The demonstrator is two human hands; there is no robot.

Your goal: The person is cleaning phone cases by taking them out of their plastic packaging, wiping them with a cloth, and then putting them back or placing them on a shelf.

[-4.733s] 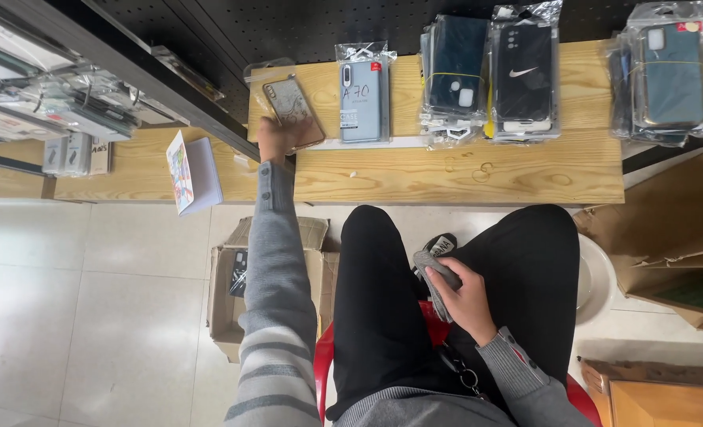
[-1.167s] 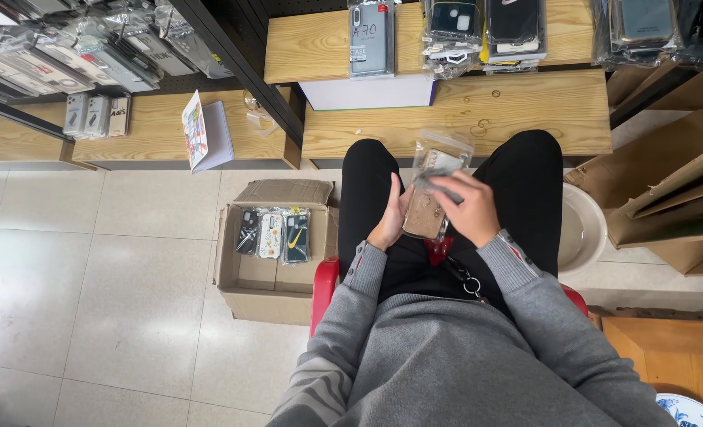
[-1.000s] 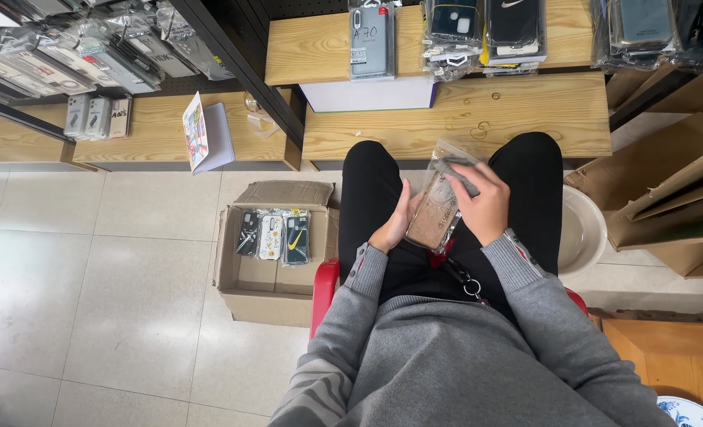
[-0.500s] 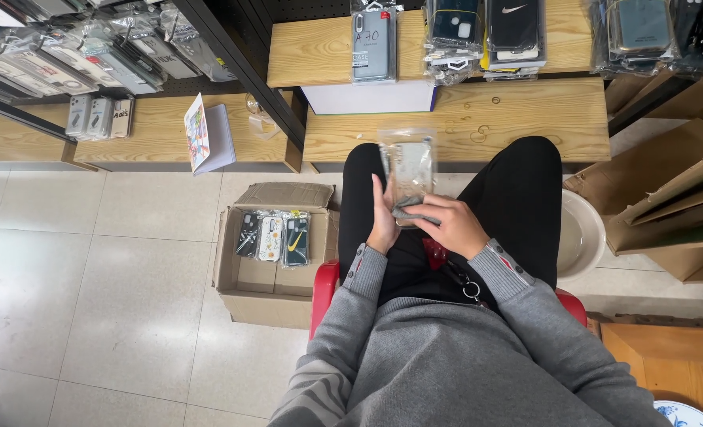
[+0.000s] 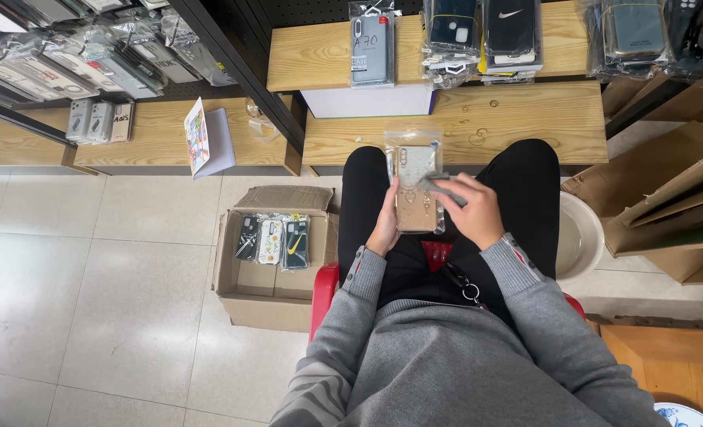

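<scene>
Wooden shelves across the top of the frame carry bagged phone cases, and an open cardboard box with three more stands on the pale tiled floor at lower left. At centre, over the lap, the left hand grips the lower left edge of a glossy clear packet holding a beige phone case, its long axis running up the frame. The right hand, from the right, is curled around a small grey cloth pressed against the packet's middle.
</scene>
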